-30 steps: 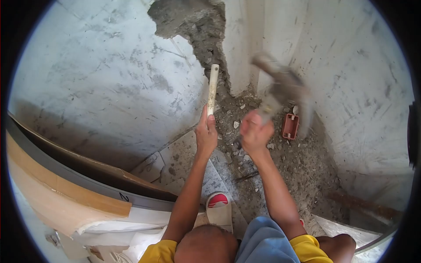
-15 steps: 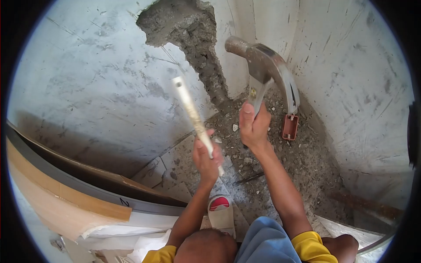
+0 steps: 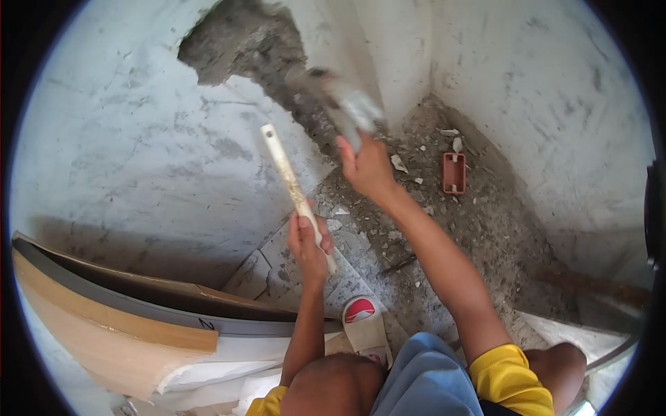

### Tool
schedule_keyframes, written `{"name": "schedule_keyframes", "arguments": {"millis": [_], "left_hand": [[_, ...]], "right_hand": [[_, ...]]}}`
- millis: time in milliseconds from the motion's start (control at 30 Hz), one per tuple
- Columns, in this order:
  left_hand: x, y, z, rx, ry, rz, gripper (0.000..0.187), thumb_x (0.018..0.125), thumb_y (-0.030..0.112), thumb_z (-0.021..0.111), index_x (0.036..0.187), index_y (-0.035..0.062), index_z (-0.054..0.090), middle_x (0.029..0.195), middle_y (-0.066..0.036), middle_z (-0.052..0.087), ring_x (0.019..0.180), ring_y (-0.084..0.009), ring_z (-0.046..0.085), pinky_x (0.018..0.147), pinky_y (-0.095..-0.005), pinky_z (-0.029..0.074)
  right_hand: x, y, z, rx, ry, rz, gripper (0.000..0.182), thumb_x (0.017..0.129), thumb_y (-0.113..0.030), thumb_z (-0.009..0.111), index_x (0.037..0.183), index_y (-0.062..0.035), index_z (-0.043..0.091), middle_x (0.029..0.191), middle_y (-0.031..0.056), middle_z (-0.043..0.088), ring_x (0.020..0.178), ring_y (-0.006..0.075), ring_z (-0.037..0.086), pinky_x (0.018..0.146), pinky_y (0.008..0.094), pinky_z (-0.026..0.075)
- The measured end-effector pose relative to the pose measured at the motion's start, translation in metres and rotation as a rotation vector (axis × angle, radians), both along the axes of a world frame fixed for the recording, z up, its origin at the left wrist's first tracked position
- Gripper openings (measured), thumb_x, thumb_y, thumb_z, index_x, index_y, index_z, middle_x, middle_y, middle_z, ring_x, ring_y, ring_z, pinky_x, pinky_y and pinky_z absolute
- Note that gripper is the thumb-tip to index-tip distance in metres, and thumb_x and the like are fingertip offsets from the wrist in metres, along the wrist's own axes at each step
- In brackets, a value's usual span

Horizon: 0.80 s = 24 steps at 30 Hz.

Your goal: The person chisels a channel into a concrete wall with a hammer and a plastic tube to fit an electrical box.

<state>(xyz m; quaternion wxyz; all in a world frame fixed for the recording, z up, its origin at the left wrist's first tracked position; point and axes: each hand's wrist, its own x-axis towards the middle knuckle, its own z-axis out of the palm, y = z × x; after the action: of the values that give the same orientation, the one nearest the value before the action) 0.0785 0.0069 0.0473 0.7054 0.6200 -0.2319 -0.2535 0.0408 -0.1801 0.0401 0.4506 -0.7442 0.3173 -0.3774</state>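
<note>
My left hand [image 3: 309, 244] is wrapped round a long, pale, dirt-stained handle [image 3: 284, 165] with a hole in its upper end. The handle points up toward the wall, and its lower end shows below my fingers. My right hand [image 3: 370, 168] grips a hammer [image 3: 347, 100], whose metal head is smeared by motion. The head is in front of the lower part of a rough hole [image 3: 243, 43] in the white wall, where grey material is exposed; whether it touches the wall, I cannot tell.
A small reddish-brown box [image 3: 454, 173] lies on the rubble-strewn floor [image 3: 444, 236]. Curved boards [image 3: 139, 315] stand at the lower left. A sandalled foot [image 3: 362, 320] is below my hands. At the right lies a rusty bar [image 3: 596, 286].
The hammer has swung left and is now blurred over the wall hole, my right hand moving left and slightly up. My left hand and the handle have shifted slightly left. The view has shifted too.
</note>
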Motion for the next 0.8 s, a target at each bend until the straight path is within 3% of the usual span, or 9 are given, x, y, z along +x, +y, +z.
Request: {"name": "schedule_keyframes", "arguments": {"millis": [67,233,300,400,467,500,567,733,800], "left_hand": [[0.001,-0.003,0.006,0.001,-0.028,-0.012,0.044,0.106,0.036,0.041,0.131,0.0006,0.047,0.077,-0.001,0.049,0.054,-0.0050,0.040,0.046,-0.0199,0.035],[0.013,0.006,-0.018,0.199,-0.163,-0.117,0.042,0.105,0.037,0.045,0.129,0.0033,0.053,0.079,0.001,0.052,0.056,-0.0028,0.040,0.048,-0.0191,0.034],[0.017,0.011,-0.038,0.304,-0.182,-0.112,0.041,0.104,0.034,0.046,0.128,0.0020,0.055,0.079,-0.001,0.056,0.061,-0.0065,0.047,0.053,-0.0231,0.039],[0.013,-0.002,-0.052,0.493,-0.409,-0.056,0.038,0.103,0.026,0.046,0.127,-0.0021,0.056,0.080,-0.009,0.060,0.075,-0.0181,0.058,0.071,-0.0333,0.047],[0.018,-0.014,-0.058,0.484,-0.448,-0.049,0.038,0.104,0.027,0.045,0.128,-0.0006,0.056,0.080,-0.009,0.060,0.073,-0.0179,0.058,0.070,-0.0327,0.046],[0.021,-0.018,-0.061,0.481,-0.498,-0.061,0.038,0.104,0.027,0.044,0.129,0.0009,0.056,0.079,-0.008,0.059,0.072,-0.0178,0.057,0.069,-0.0322,0.046],[0.028,-0.027,-0.065,0.483,-0.494,-0.046,0.038,0.104,0.028,0.043,0.129,0.0021,0.056,0.078,-0.008,0.058,0.070,-0.0178,0.056,0.068,-0.0324,0.046],[0.042,-0.046,-0.066,0.479,-0.471,-0.027,0.039,0.105,0.031,0.040,0.129,0.0046,0.057,0.073,-0.005,0.054,0.066,-0.0169,0.053,0.063,-0.0327,0.044],[0.046,-0.050,-0.069,0.462,-0.316,-0.032,0.039,0.105,0.032,0.039,0.125,0.0040,0.058,0.071,-0.004,0.051,0.063,-0.0153,0.050,0.061,-0.0329,0.042]], "right_hand": [[0.005,-0.019,-0.025,-0.050,0.271,0.069,0.045,0.098,-0.039,0.053,0.096,0.0058,0.060,0.079,0.0323,0.064,0.080,0.0509,0.064,0.071,0.0570,0.050],[-0.044,0.005,-0.061,0.189,0.223,0.050,0.049,0.099,-0.042,0.051,0.095,0.0058,0.060,0.081,0.0307,0.064,0.080,0.0498,0.063,0.070,0.0549,0.048],[-0.062,0.015,-0.078,0.257,0.172,0.048,0.051,0.099,-0.043,0.050,0.095,0.0059,0.060,0.078,0.0295,0.064,0.077,0.0488,0.064,0.068,0.0535,0.047],[-0.085,0.024,-0.088,0.378,0.123,0.006,0.056,0.101,-0.048,0.045,0.093,0.0054,0.058,0.068,0.0216,0.061,0.066,0.0395,0.062,0.063,0.0482,0.046],[-0.094,0.022,-0.086,0.406,0.059,0.016,0.062,0.101,-0.056,0.040,0.089,0.0032,0.055,0.060,0.0129,0.055,0.057,0.0273,0.058,0.056,0.0416,0.044],[-0.098,0.020,-0.085,0.398,0.070,0.035,0.062,0.101,-0.056,0.040,0.089,0.0032,0.055,0.060,0.0129,0.055,0.057,0.0273,0.058,0.056,0.0416,0.044],[-0.101,0.017,-0.081,0.405,0.002,0.030,0.055,0.102,-0.056,0.040,0.093,-0.0036,0.054,0.058,0.0003,0.047,0.043,0.0094,0.046,0.039,0.0271,0.037],[-0.099,0.014,-0.058,0.306,0.011,0.038,0.056,0.102,-0.055,0.040,0.093,-0.0020,0.055,0.058,0.0009,0.048,0.044,0.0090,0.046,0.039,0.0268,0.036],[-0.096,0.014,-0.048,0.267,0.028,0.050,0.057,0.102,-0.055,0.040,0.093,-0.0011,0.055,0.058,0.0011,0.049,0.044,0.0088,0.046,0.040,0.0263,0.036]]}}
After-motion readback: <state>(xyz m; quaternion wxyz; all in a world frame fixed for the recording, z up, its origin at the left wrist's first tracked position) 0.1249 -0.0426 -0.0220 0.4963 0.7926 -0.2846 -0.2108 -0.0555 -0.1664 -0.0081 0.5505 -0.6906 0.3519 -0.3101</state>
